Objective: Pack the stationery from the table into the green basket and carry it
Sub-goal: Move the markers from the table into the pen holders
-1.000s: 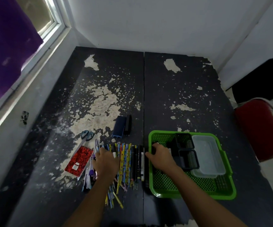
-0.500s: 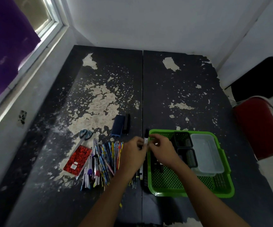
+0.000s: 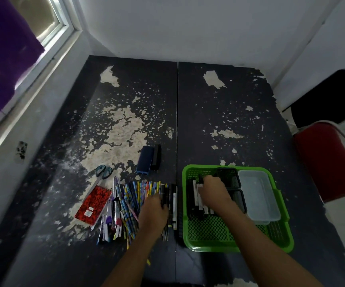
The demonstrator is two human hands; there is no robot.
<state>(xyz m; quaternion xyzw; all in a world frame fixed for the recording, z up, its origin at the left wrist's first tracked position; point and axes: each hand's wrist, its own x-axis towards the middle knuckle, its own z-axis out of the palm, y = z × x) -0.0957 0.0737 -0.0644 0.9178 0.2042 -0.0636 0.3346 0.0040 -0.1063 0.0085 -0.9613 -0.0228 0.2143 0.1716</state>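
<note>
The green basket (image 3: 188,241) sits on the dark table's right half, with several markers (image 3: 196,200) lying along its left side. My right hand (image 3: 214,192) is inside the basket over those markers and holds a black marker (image 3: 200,177) whose end sticks out past the fingers. Left of the basket lies a row of patterned pencils (image 3: 138,193) and dark pens (image 3: 174,204). My left hand (image 3: 154,213) lies on that row, its fingers curled down round a black pen (image 3: 164,195).
Two black mesh pots (image 3: 228,175) and a clear plastic box (image 3: 258,195) fill the basket's right part. A red notebook (image 3: 94,204), scissors (image 3: 103,172), a blue and black eraser block (image 3: 149,159) and clip pens (image 3: 109,222) lie to the left. A red chair (image 3: 329,162) stands right of the table.
Both hands met over the basket's rim with a marker. Since then my right hand has carried it down into the basket and my left hand has gone back to the pens.
</note>
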